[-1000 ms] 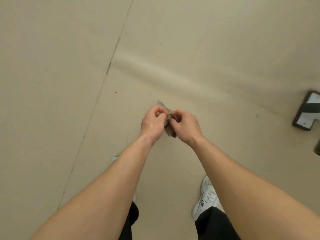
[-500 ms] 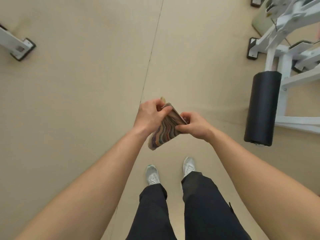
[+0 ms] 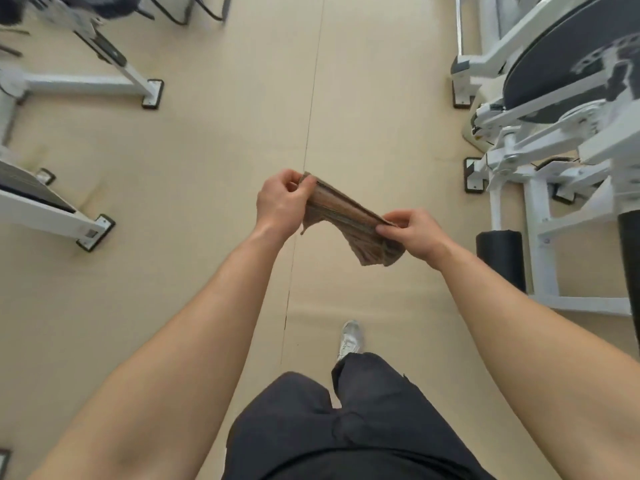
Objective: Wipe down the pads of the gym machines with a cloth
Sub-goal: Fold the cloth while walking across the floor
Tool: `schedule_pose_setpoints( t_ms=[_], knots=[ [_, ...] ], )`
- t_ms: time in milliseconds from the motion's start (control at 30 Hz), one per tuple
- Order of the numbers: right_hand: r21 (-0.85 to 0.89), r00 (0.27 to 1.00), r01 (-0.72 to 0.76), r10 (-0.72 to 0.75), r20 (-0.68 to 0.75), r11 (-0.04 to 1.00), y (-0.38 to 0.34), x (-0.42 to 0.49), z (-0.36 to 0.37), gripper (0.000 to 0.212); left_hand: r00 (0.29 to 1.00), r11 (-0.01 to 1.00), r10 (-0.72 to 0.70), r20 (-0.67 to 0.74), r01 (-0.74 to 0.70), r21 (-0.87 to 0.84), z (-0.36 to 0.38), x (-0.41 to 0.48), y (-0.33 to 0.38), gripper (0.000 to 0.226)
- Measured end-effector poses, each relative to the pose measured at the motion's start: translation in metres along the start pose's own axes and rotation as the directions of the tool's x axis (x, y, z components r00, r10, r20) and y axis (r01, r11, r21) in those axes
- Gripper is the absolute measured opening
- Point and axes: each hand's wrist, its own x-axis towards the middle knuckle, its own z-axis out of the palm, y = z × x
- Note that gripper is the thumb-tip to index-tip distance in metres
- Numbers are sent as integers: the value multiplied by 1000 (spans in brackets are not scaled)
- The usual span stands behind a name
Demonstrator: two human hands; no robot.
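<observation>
Striped cloth (image 3: 341, 216) is pinched taut at opposite ends by left hand (image 3: 281, 202) and right hand (image 3: 414, 232), above floor (image 3: 194, 168).

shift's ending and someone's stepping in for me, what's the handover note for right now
Left-hand grip: pinches one end of the striped brown multicoloured cloth.
Right-hand grip: pinches the other end; the cloth hangs stretched between them over the beige floor aisle.
Black cylindrical foam roller pad on the white metal machine is nearest, to the right.
Done: cloth in hand.
Left: no pad is touched yet; wipe them all.
</observation>
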Motion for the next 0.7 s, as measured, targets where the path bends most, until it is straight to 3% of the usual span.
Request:
schedule_pose_setpoints(
  t_ms=[167,300,400,567,700],
  knots=[
    [292,989,-49,88,-121,955,-44,55,-62,11,997,995,-53,-53,48,-89,7,83,59,22],
    [606,931,2,220,-292,796,-81,106,-86,20,996,978,-75,-47,65,-198,20,161,96,20],
    [749,892,76,291,-347,658,-113,148,-92,11,994,956,-105,-9,99,-276,36,216,121,15],
    [737,858,158,279,-432,657,-184,210,-93,18,956,971,9,292,61,-233,72,277,179,16],
    [651,803,236,233,-549,722,-227,257,-106,19,916,988,72,395,-12,-153,101,323,224,12]
  ],
)
